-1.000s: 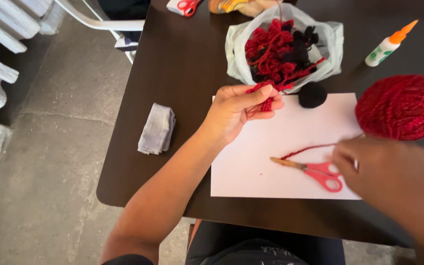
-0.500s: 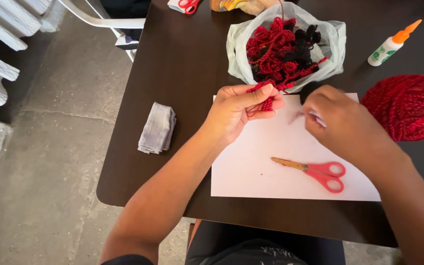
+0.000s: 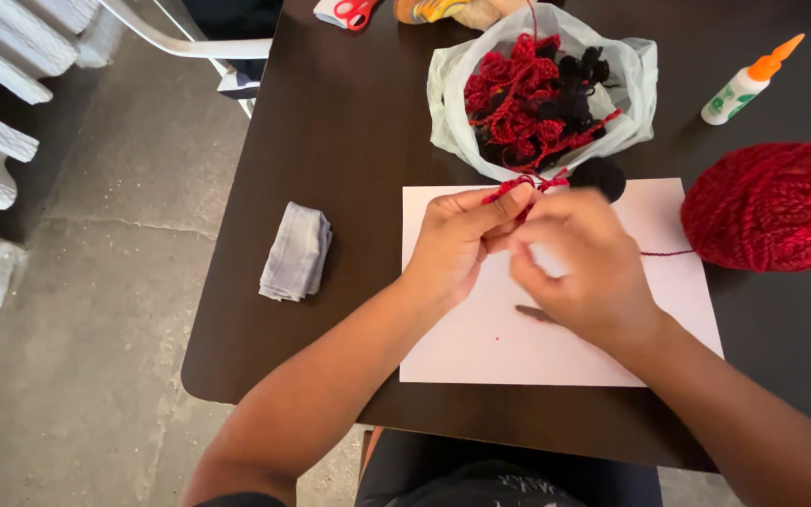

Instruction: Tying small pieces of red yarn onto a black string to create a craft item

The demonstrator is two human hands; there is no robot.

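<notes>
My left hand [image 3: 457, 246] and my right hand [image 3: 579, 272] meet over the white sheet of paper [image 3: 481, 347], nearest to me on the dark table [image 3: 349, 141]. My left fingers are curled almost closed, thumb against forefinger, pinching a short red yarn piece [image 3: 526, 184] whose loose ends stick up just past my knuckles. My right fingers are bent in toward the same spot, but I cannot tell from above whether they grip the yarn or only steady it. Under my right palm the tip of the scissors [image 3: 532, 314] peeks out, lying flat and untouched. A thin red strand [image 3: 665, 253] runs from behind my right hand across the paper to the red yarn ball [image 3: 770, 207], so I judge this piece is in the middle of being worked, not finished. Off to my left lies a folded grey cloth [image 3: 297, 251]. Just beyond my hands sits a black pompom [image 3: 599, 176], and behind it an open plastic bag [image 3: 636, 70] heaped with red and black yarn bits, which looks like work already done. The glue bottle [image 3: 750, 82] lies farther off to the right, and a second pair of scissors [image 3: 357, 11] sits at the far edge.
</notes>
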